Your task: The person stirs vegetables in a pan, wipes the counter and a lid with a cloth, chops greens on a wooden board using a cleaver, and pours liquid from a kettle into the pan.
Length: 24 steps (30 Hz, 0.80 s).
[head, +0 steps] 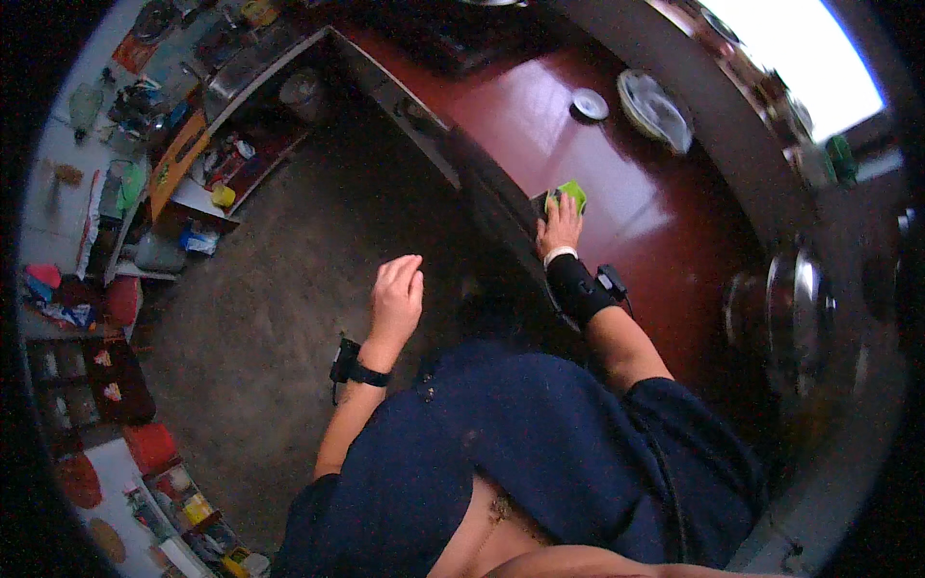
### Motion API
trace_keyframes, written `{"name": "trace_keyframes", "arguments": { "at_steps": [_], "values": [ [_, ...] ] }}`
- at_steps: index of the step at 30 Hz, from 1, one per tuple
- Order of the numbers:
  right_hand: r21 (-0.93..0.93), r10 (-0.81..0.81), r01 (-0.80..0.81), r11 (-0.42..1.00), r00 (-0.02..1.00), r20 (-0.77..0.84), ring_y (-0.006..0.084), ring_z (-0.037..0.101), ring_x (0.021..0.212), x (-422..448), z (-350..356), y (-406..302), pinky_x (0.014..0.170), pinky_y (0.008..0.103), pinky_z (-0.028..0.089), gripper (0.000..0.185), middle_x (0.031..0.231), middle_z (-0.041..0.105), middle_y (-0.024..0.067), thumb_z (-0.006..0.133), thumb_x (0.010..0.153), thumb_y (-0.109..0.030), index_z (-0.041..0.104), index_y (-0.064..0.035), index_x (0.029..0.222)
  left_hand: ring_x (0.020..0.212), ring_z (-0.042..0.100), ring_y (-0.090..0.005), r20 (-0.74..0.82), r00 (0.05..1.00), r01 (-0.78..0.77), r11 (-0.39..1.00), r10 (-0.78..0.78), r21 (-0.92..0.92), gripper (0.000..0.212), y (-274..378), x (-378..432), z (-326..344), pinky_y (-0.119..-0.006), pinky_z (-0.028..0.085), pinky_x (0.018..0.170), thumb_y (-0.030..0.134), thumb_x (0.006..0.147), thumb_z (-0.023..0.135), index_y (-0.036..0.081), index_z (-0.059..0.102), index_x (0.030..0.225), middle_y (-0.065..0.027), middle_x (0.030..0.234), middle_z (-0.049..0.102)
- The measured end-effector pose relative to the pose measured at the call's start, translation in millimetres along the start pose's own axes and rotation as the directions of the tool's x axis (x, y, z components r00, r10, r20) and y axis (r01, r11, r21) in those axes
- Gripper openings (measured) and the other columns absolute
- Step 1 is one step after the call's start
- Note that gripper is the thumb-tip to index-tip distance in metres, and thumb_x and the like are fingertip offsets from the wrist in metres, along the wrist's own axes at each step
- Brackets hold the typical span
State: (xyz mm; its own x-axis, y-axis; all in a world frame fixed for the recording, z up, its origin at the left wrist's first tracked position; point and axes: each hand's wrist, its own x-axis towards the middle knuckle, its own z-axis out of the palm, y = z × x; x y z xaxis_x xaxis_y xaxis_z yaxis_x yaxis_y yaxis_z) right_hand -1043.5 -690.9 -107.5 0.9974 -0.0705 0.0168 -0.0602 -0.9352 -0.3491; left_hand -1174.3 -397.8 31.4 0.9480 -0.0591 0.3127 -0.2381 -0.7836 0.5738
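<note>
My right hand (561,230) rests on a bright green cloth or sponge (572,195) near the edge of the dark red glossy counter (614,173). Its fingertips lie over the green piece, so part of that is hidden. My left hand (397,296) hangs over the floor with its fingers bent together, and no object shows in it. Beyond the right hand, a small round white-rimmed dish or lid (590,105) sits on the counter. A larger oval dish or tray (654,110), blurred, is beside it.
At the right stand shiny metal pots (803,311) by the wall. Shelves at the left hold a yellow cup (222,194), an orange board (178,165) and many small items. A drawer unit (181,491) is at the lower left. Bare concrete floor (238,311) lies between.
</note>
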Motion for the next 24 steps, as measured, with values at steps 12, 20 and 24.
{"name": "trace_keyframes", "arguments": {
  "at_steps": [12, 20, 24],
  "values": [
    [0.924, -0.447, -0.325, 0.201, 0.809, 0.382, 0.0125, 0.052, 0.098, 169.1, 28.8, -316.3, 0.087, 0.0276, 0.041, 0.030, 0.103, 0.059, 0.0021, 0.053, 0.092, -0.021, 0.054, -0.0032, 0.116, 0.104, 0.057, -0.0298, 0.100, 0.948, 0.319, 0.907, -0.303, -0.277, 0.051, -149.2, 216.4, -80.7, -0.038, 0.046, 0.087, 0.016, 0.082, 0.065, 0.004, 0.046, 0.128, -0.0171, 0.116, 0.056],
    [0.909, -0.656, -0.386, 0.156, 0.647, 0.387, 0.0133, 0.050, 0.105, 256.2, 12.9, -426.8, 0.094, 0.0285, 0.039, 0.050, 0.115, 0.054, 0.0056, 0.058, 0.090, -0.021, 0.038, -0.0052, 0.133, 0.070, 0.059, -0.0147, -0.022, 0.932, 0.346, 0.906, -0.362, -0.246, 0.019, -269.9, 320.5, -99.2, -0.026, 0.049, 0.046, 0.010, 0.082, 0.066, 0.001, 0.056, 0.094, -0.0074, 0.090, 0.055],
    [0.916, -0.624, -0.333, 0.225, 0.673, 0.398, 0.0153, 0.049, 0.111, 302.0, 17.5, -453.4, 0.098, 0.0300, 0.039, 0.061, 0.122, 0.052, 0.0067, 0.064, 0.085, -0.011, 0.033, -0.0078, 0.137, 0.062, 0.055, -0.0134, 0.083, 0.952, 0.304, 0.898, -0.293, -0.318, 0.017, -302.6, 389.1, -104.9, -0.029, 0.047, 0.050, 0.009, 0.081, 0.066, -0.002, 0.053, 0.084, -0.0065, 0.077, 0.055]
  ]
}}
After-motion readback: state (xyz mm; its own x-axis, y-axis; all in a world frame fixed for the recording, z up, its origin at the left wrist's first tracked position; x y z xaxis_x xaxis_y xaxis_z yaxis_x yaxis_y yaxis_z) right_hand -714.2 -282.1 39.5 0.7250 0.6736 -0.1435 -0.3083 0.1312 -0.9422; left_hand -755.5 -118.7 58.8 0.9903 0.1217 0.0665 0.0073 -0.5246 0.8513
